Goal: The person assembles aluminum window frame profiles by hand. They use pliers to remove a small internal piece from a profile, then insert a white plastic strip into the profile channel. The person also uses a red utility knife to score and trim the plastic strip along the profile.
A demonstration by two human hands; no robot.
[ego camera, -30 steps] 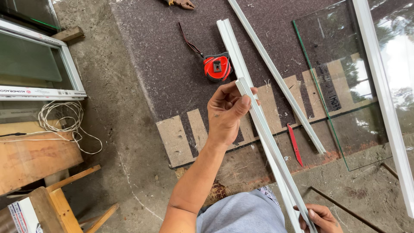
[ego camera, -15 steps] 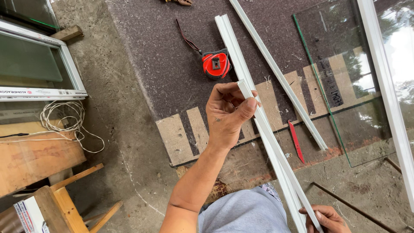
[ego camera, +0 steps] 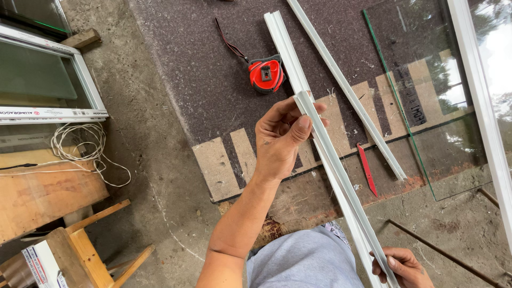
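I hold a long white plastic strip (ego camera: 341, 186) that slants from the middle of the view down to the lower right. My left hand (ego camera: 281, 140) pinches its upper end between thumb and fingers. My right hand (ego camera: 401, 268) grips its lower end at the bottom edge of the view. Under the strip's upper end, a second white strip (ego camera: 284, 44) lies on a dark felt mat (ego camera: 202, 80). A red tape measure (ego camera: 265, 74) with a dark cord sits just left of that strip.
A third white strip (ego camera: 346, 90), a glass pane (ego camera: 432, 112) and a red pencil (ego camera: 366, 169) lie to the right, with a white frame bar (ego camera: 480, 90) beyond. At left are a window frame (ego camera: 53, 113), a coiled white cable (ego camera: 80, 145), boards (ego camera: 42, 194) and a wooden stool (ego camera: 90, 250).
My left hand's fingers have shifted slightly on the strip's upper end. Both hands keep hold of the strip, and the view has drifted a little.
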